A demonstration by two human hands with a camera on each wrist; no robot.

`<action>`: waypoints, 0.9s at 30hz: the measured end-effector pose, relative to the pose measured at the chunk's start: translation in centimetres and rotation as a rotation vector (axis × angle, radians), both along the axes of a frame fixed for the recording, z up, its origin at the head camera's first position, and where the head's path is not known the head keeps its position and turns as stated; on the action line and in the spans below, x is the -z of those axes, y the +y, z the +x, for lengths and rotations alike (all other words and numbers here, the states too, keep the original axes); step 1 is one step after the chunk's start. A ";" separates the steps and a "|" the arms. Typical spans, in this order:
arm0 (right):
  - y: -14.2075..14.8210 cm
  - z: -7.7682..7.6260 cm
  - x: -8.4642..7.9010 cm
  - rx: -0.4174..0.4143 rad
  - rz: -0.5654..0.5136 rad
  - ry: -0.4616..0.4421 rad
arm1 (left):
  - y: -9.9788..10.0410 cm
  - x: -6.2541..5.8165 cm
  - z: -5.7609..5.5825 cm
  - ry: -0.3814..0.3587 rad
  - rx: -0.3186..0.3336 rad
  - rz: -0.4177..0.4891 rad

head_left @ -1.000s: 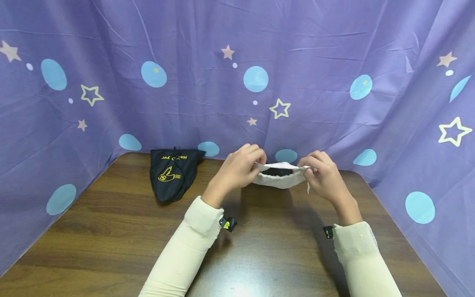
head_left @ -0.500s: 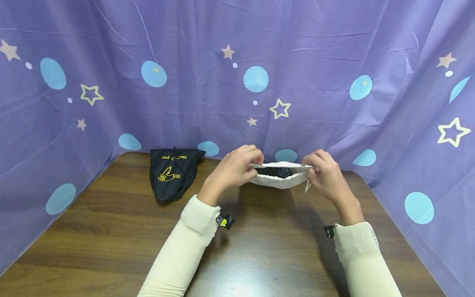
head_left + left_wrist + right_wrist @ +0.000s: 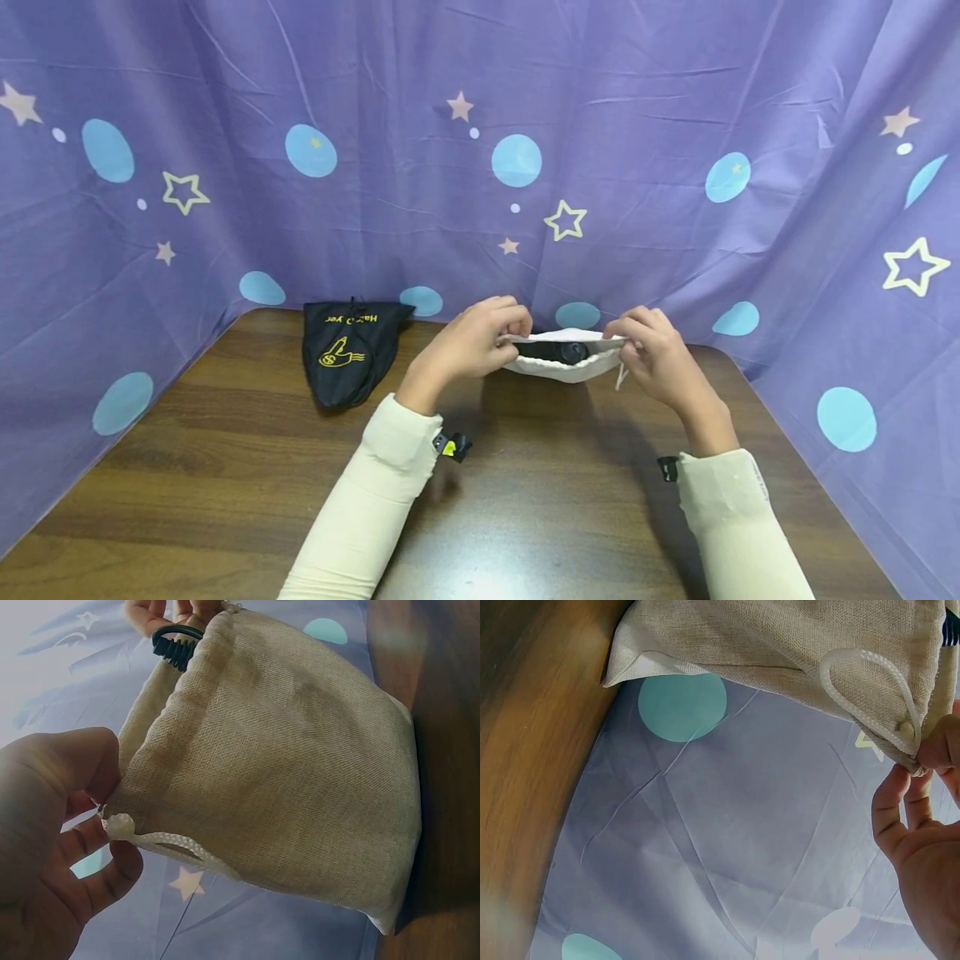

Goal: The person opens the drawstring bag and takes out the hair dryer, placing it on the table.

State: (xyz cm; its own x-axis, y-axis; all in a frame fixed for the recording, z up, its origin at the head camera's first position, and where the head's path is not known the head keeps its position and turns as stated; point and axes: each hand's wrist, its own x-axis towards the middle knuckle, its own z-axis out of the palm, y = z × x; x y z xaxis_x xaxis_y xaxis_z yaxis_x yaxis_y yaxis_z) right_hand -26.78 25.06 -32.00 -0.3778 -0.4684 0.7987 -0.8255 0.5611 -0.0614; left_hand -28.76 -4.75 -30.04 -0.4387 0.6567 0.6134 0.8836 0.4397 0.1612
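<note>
A beige cloth drawstring bag (image 3: 567,372) stands mouth up at the back of the table. My left hand (image 3: 480,340) pinches one corner of its rim between thumb and fingers, beside a knotted white cord (image 3: 180,844). At the opposite corner my right hand (image 3: 654,350) pinches the rim, close to a loop of white cord (image 3: 871,657). The mouth is spread between both hands. Inside sits a black object with a round end (image 3: 574,352); a ribbed black piece with a loop (image 3: 177,652) sticks up at the mouth. The cloth hides the rest.
A black drawstring pouch (image 3: 351,358) with yellow lettering reading "Hair Dryer" and a dryer drawing lies at the back left of the wooden table (image 3: 225,475). Purple patterned curtains (image 3: 420,200) rise behind the table and along both sides.
My left hand has shifted slightly left, widening the bag's mouth. The round end of the black object has come into view inside it. The right hand stays at its corner.
</note>
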 end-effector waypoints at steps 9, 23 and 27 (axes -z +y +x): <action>0.2 0.4 -0.1 -0.006 0.046 -0.003 | 0.0 0.0 0.4 -0.030 0.010 -0.033; 0.5 1.3 0.9 -0.063 0.131 0.004 | -0.1 1.0 1.6 -0.038 0.066 -0.152; 0.6 1.6 1.0 -0.101 0.166 0.035 | -0.2 1.4 1.9 -0.028 0.090 -0.171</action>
